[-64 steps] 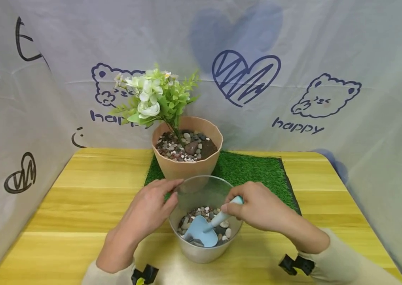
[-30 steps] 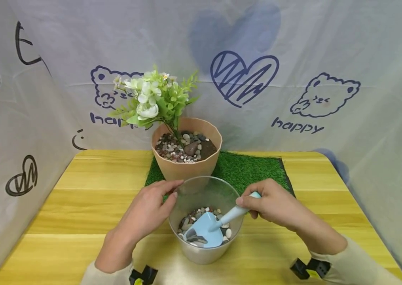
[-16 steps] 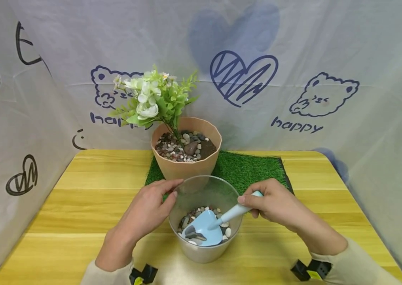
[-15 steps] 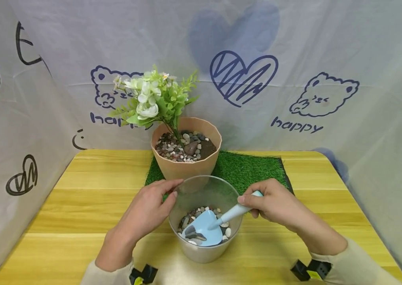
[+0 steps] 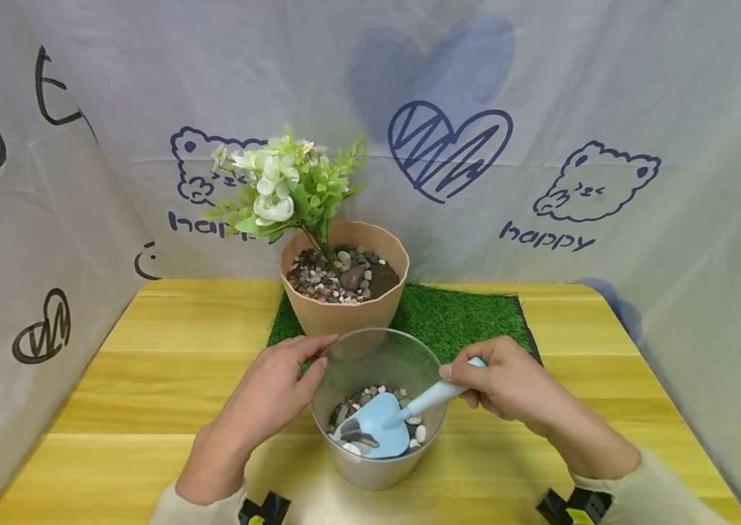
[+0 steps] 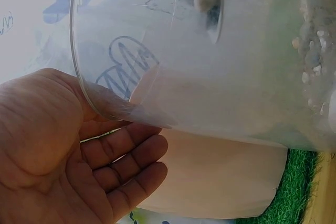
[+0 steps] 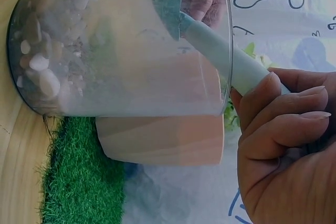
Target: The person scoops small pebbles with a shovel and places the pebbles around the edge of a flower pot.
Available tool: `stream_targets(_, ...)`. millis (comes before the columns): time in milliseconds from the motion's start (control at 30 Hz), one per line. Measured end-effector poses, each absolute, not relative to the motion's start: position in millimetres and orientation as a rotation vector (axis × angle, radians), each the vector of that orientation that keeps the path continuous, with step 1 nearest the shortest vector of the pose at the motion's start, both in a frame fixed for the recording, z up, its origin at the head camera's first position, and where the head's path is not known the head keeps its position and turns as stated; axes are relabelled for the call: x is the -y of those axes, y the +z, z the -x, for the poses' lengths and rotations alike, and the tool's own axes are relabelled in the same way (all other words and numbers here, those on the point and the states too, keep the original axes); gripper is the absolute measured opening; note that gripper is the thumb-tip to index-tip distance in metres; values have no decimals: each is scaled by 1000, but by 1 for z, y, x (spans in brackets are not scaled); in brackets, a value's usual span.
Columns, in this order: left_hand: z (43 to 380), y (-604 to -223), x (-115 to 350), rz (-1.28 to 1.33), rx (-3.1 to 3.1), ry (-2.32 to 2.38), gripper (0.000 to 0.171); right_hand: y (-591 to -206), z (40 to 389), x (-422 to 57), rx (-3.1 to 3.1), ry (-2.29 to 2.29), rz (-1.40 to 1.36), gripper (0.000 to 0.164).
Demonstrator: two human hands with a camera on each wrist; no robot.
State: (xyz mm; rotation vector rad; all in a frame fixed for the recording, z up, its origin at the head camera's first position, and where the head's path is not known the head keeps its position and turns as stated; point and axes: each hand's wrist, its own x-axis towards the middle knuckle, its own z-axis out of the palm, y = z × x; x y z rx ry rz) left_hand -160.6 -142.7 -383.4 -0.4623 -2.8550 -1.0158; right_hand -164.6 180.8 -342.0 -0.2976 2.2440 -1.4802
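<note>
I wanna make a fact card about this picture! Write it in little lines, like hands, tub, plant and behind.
Left hand: the left hand touches the rim of the clear tub
Right hand: the right hand grips the handle of a blue trowel
Trowel: tilted inside the tub, dark stones on its blade
Tub: pebbles at the bottom; in front of the pot
Plant: white flowers and green leaves in the pot
Mat: green mat under the pot
Behind: cloth with bears, hearts and "happy"
</note>
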Motion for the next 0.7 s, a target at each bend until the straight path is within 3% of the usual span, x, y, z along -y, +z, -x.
stream_targets(700, 160, -385, 144, 474, 2835, -1027, 39, -344, 166, -192, -2294, -1585, 247, 32)
